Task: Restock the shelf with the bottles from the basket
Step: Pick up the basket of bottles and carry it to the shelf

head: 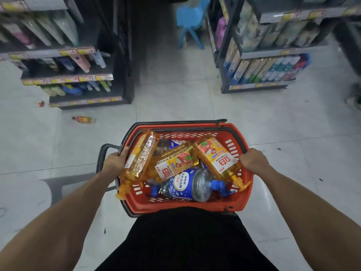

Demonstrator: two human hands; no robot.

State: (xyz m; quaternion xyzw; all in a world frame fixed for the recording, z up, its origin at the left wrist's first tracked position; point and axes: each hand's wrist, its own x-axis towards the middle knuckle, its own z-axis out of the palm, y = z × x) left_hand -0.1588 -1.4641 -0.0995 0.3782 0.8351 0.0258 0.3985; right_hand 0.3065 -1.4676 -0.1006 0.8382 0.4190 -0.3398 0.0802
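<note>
Holds the basket (181, 206) with left grip (115, 161) and right grip (252, 160) curled over its side rims — carries full bottles (175, 165) piled loose inside, probably heavy and slick, best seized round the body, not the pump.

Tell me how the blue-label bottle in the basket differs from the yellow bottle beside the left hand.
The blue-label bottle has a clear, rounded body and blue cap; the yellow bottle is amber and flatter, with an orange pump. The blue-label bottle lies low and crosswise; the yellow bottle lies on top, its pump overhanging the basket. Both lie on their sides in it.
</note>
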